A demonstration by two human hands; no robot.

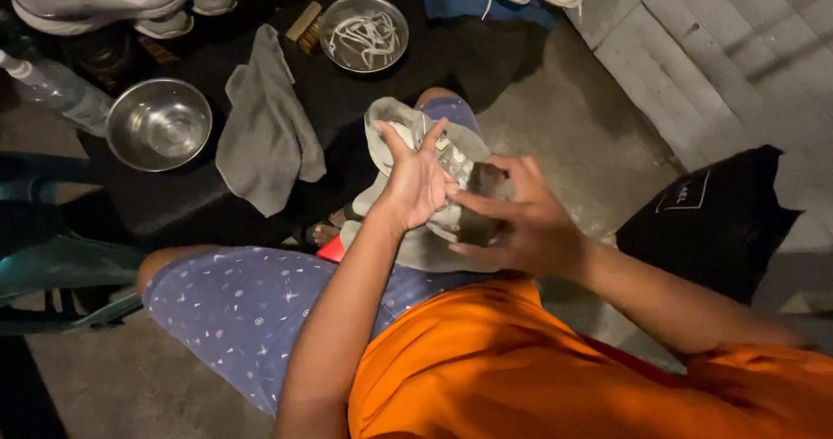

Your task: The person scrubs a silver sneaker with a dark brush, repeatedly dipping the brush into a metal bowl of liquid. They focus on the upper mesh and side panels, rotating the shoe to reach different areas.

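- Shoe (408, 135), pale grey, lay over the person's knee, long axis running up-down in view, one end toward the lace bowl (364, 31); which end, unclear.
- Left hand (416, 179) pressed on shoe's top, fingers spread wide.
- Right hand (521, 222) gripped a dark brush (482, 205) against shoe's right side.
- Cloth (265, 127) and empty bowl (159, 124) sat to the left.
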